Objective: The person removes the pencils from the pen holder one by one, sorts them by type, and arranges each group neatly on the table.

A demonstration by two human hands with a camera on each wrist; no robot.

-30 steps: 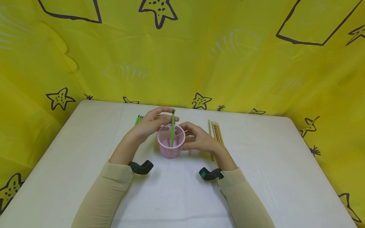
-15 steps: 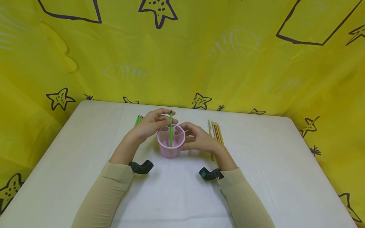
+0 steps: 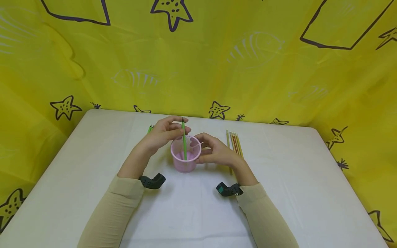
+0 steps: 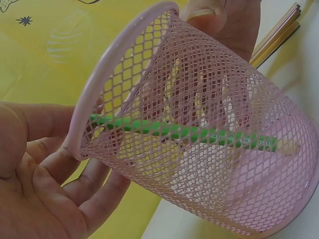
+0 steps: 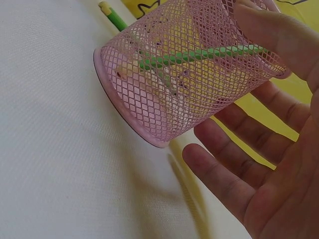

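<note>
A pink mesh pencil cup [image 3: 184,165] stands upright on the white table. My right hand [image 3: 217,151] holds its right side, thumb on the near side and fingers behind; the right wrist view shows the thumb against the mesh [image 5: 164,89]. Inside the cup a green pencil [image 3: 184,144] stands point up, its lower end near the bottom and its top leaning slightly left. My left hand [image 3: 161,136] is at the cup's far left rim and pinches the pencil near its upper part. In the left wrist view, that hand [image 4: 45,179] hides the pencil's point.
More green pencils [image 3: 150,129] lie left of the cup, mostly behind the left hand. Several gold pencils [image 3: 237,144] lie to the right, partly covered by the right forearm. A yellow patterned curtain [image 3: 198,62] hangs behind the table [image 3: 288,172].
My left hand has shifted slightly left, and the top of the green pencil has swung left with it. The right hand and the cup stay in place.
</note>
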